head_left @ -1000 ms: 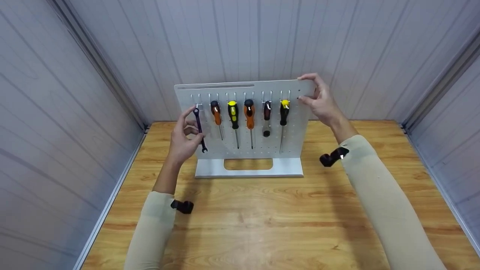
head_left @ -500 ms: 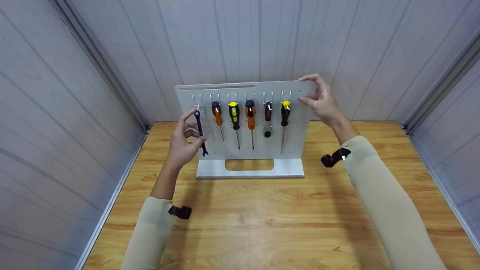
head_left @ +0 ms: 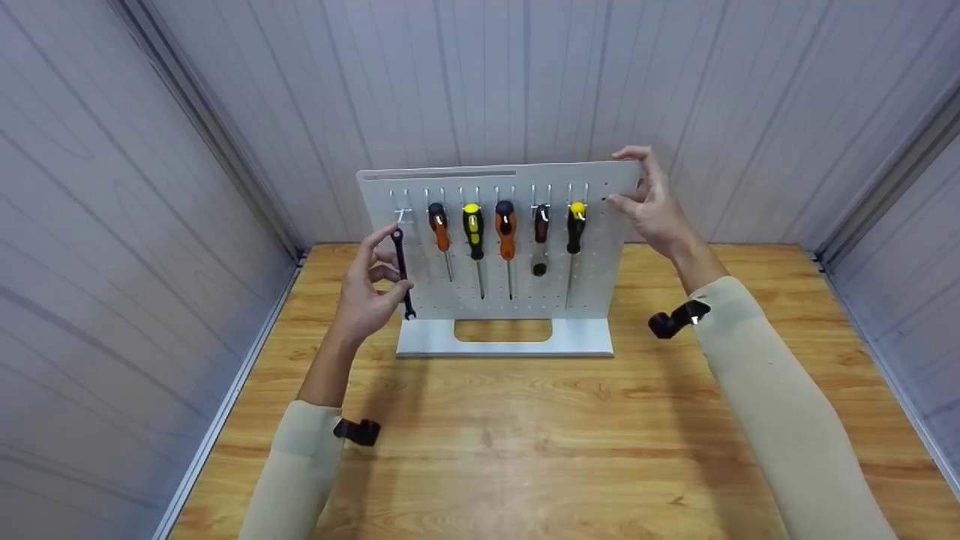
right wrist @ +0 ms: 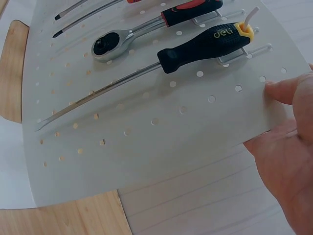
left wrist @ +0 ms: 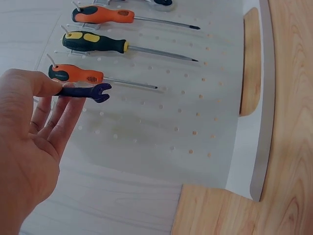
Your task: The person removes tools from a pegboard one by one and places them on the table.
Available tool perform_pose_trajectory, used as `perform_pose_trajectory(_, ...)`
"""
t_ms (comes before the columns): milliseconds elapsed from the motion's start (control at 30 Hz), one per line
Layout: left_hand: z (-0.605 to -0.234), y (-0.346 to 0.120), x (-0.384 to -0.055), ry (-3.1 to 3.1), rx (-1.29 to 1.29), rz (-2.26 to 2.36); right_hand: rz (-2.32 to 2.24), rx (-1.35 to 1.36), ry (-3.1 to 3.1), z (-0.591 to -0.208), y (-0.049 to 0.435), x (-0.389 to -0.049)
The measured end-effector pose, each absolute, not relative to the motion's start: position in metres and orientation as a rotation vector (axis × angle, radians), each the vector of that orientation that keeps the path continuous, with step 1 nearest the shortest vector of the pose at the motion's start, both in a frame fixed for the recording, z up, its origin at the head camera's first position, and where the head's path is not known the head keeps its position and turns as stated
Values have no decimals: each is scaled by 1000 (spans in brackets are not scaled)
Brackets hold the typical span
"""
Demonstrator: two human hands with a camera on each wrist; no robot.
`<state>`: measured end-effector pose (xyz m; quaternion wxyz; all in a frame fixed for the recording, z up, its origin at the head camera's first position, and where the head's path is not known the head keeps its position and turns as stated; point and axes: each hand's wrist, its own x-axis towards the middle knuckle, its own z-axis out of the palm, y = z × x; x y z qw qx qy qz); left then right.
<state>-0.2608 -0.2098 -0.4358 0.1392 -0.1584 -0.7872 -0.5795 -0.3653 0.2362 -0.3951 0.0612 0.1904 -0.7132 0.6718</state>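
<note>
A dark combination wrench (head_left: 402, 270) is pinched by my left hand (head_left: 367, 292) at the left side of the white pegboard (head_left: 525, 300). Its ring end points up, just below the leftmost hook (head_left: 403, 214); its open end (left wrist: 100, 92) points down. My right hand (head_left: 656, 206) grips the board's upper right corner, thumb on the front face and fingers over the edge. Nearest the wrench hangs a short orange screwdriver (head_left: 439, 229). Nearest my right hand is a black-and-yellow screwdriver (right wrist: 205, 49) on its hook.
Between these hang a yellow-and-black screwdriver (head_left: 474, 229), a longer orange screwdriver (head_left: 506, 232) and a ratchet (right wrist: 117, 43). The board's base (head_left: 420, 339) stands on the wooden table (head_left: 495, 435). Grey panel walls (head_left: 480, 82) enclose the back and both sides.
My left hand and the wrench have dropped slightly, so the ring end sits lower below the leftmost hook. My right hand keeps its grip on the corner; the whole view shifts slightly.
</note>
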Motion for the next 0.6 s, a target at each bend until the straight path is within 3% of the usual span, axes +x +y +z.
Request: perform_pose_trajectory(600,-445,-216,-253,-2317,-400,-1719,2068,555,-2089,-398,234,-361)
